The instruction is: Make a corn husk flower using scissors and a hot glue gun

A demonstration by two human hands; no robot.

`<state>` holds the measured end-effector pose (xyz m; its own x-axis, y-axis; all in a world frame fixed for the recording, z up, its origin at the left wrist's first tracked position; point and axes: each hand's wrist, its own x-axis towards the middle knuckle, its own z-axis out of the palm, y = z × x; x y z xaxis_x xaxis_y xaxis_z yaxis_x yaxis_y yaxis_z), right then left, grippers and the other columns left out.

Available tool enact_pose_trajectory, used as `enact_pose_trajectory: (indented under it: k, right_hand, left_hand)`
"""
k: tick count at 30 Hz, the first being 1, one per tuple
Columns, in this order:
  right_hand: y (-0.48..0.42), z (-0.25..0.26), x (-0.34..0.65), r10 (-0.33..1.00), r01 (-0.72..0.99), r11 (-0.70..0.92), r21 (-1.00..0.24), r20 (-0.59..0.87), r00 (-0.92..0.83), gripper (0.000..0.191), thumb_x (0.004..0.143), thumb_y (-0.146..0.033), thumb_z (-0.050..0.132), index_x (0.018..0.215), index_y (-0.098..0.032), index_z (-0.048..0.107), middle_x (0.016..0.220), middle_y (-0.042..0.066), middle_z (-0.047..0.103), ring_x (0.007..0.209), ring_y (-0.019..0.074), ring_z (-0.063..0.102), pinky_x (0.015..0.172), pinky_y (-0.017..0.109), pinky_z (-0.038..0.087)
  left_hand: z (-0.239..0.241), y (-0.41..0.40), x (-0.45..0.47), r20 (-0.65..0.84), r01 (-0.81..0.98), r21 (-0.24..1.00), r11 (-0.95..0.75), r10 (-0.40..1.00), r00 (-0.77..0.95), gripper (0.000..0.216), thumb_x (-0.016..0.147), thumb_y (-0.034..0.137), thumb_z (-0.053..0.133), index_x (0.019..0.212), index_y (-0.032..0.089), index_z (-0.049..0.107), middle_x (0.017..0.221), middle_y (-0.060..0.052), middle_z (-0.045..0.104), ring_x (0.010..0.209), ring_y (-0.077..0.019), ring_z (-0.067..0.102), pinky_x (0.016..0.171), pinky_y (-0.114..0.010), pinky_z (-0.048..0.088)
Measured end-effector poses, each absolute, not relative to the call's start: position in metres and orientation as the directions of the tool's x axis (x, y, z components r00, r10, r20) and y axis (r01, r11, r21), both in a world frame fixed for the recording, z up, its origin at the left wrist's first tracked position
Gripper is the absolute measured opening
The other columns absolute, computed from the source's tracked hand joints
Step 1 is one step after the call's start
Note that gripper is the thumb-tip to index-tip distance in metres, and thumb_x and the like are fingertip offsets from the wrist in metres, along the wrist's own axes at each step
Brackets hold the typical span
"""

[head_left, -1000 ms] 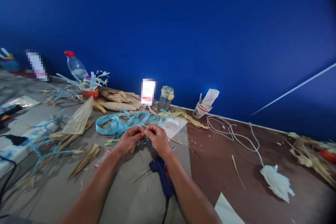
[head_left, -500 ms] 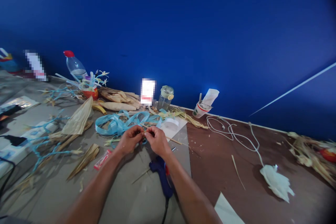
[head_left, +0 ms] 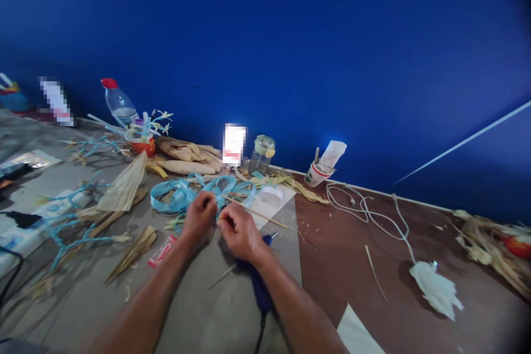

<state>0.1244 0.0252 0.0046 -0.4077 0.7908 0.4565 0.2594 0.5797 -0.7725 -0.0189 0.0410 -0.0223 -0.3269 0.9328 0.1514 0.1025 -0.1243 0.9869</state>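
Observation:
My left hand and my right hand are close together over the grey table, both with fingers pinched. Between them they grip a thin wooden stick that runs out to the right behind my right hand. Light blue ribbon lies in loops just beyond my left hand, and a bit of it seems caught at the pinch. A blue glue gun lies on the table under my right wrist, nozzle pointing away from me.
Dried corn husks, a red-capped plastic bottle, a glass jar, a paper cup and a red tube crowd the table. A white cable and white husk flower lie on the brown board at right.
Both hands have shifted slightly left and toward me, and the stick now sticks out more plainly to the right. The glue gun's nozzle has come into view.

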Motion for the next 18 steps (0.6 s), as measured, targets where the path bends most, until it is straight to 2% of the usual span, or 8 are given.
enact_pose_trajectory:
  k: [1, 3, 5, 7, 10, 13, 15, 18]
  right_hand:
    - [0.023, 0.008, 0.123, 0.769, 0.222, 0.589, -0.777, 0.454, -0.45, 0.009, 0.08, -0.018, 0.049, 0.071, -0.021, 0.049, 0.071, 0.0, 0.052, 0.067, 0.0143, 0.05, 0.064, 0.026, 0.04]
    - [0.024, 0.014, 0.125, 0.793, 0.169, 0.551, -0.817, 0.449, -0.411, 0.009, 0.081, -0.018, 0.048, 0.073, -0.021, 0.05, 0.073, 0.0, 0.053, 0.07, 0.014, 0.051, 0.067, 0.025, 0.041]
    - [0.031, 0.017, 0.13, 0.884, 0.134, 0.442, -0.887, 0.405, -0.232, 0.01, 0.083, -0.022, 0.048, 0.073, -0.021, 0.051, 0.071, -0.001, 0.052, 0.067, 0.0135, 0.05, 0.064, 0.025, 0.041]
    - [0.04, 0.015, 0.137, 0.95, 0.073, 0.302, -0.951, 0.294, -0.103, 0.012, 0.084, -0.029, 0.048, 0.076, -0.021, 0.051, 0.063, -0.003, 0.048, 0.056, 0.0121, 0.046, 0.055, 0.024, 0.038]
    - [0.05, 0.008, 0.145, 0.981, 0.056, 0.182, -0.982, 0.177, -0.076, 0.014, 0.082, -0.032, 0.05, 0.074, -0.021, 0.051, 0.056, -0.005, 0.046, 0.047, 0.0107, 0.042, 0.048, 0.023, 0.035]
    - [0.054, -0.001, 0.148, 0.989, 0.177, 0.151, -0.973, 0.148, -0.03, 0.015, 0.081, -0.032, 0.051, 0.071, -0.02, 0.053, 0.058, -0.003, 0.051, 0.052, 0.0125, 0.047, 0.052, 0.024, 0.039]
    - [0.056, -0.006, 0.148, 0.98, 0.278, 0.175, -0.944, 0.194, 0.041, 0.014, 0.082, -0.03, 0.05, 0.076, -0.019, 0.057, 0.068, 0.002, 0.058, 0.065, 0.0161, 0.054, 0.062, 0.028, 0.044]
    - [0.058, -0.012, 0.15, 0.908, 0.41, 0.308, -0.859, 0.393, 0.142, 0.023, 0.082, -0.019, 0.045, 0.097, -0.017, 0.062, 0.098, 0.012, 0.062, 0.096, 0.0232, 0.055, 0.083, 0.037, 0.046]
  left_hand:
    - [-0.021, 0.044, -0.025, 0.118, -0.004, 0.991, -0.13, 0.91, -0.399, 0.01, 0.066, 0.019, 0.06, 0.061, 0.019, 0.051, 0.053, 0.005, 0.045, 0.054, -0.0106, 0.046, 0.054, -0.022, 0.037]
    - [-0.018, 0.048, -0.035, 0.058, -0.23, 0.954, -0.191, 0.873, -0.485, 0.012, 0.068, 0.021, 0.063, 0.066, 0.019, 0.052, 0.057, 0.006, 0.048, 0.051, -0.008, 0.045, 0.056, -0.022, 0.041]
    - [-0.013, 0.048, -0.04, 0.005, -0.434, 0.874, -0.22, 0.896, -0.444, 0.017, 0.069, 0.026, 0.069, 0.07, 0.018, 0.053, 0.067, 0.006, 0.056, 0.049, -0.0049, 0.043, 0.061, -0.023, 0.046]
    - [-0.01, 0.045, -0.037, -0.022, -0.541, 0.824, -0.165, 0.947, -0.321, 0.021, 0.068, 0.027, 0.073, 0.073, 0.017, 0.056, 0.079, 0.003, 0.063, 0.049, -0.0032, 0.045, 0.062, -0.023, 0.048]
    - [-0.009, 0.04, -0.028, -0.046, -0.614, 0.786, -0.07, 0.984, -0.171, 0.024, 0.066, 0.026, 0.078, 0.076, 0.018, 0.058, 0.078, 0.002, 0.065, 0.049, -0.0034, 0.048, 0.062, -0.023, 0.049]
    - [-0.009, 0.037, -0.023, -0.077, -0.65, 0.76, -0.015, 0.991, -0.113, 0.025, 0.065, 0.025, 0.08, 0.077, 0.018, 0.059, 0.071, 0.004, 0.064, 0.049, -0.0042, 0.049, 0.063, -0.025, 0.051]
    - [-0.009, 0.036, -0.023, -0.08, -0.653, 0.758, 0.0, 0.992, -0.094, 0.026, 0.065, 0.025, 0.081, 0.077, 0.018, 0.059, 0.071, 0.004, 0.063, 0.05, -0.0041, 0.049, 0.064, -0.025, 0.052]
    - [-0.008, 0.036, -0.024, -0.074, -0.637, 0.771, 0.002, 0.993, -0.087, 0.025, 0.064, 0.024, 0.081, 0.075, 0.018, 0.06, 0.072, 0.004, 0.063, 0.048, -0.0027, 0.047, 0.066, -0.026, 0.052]
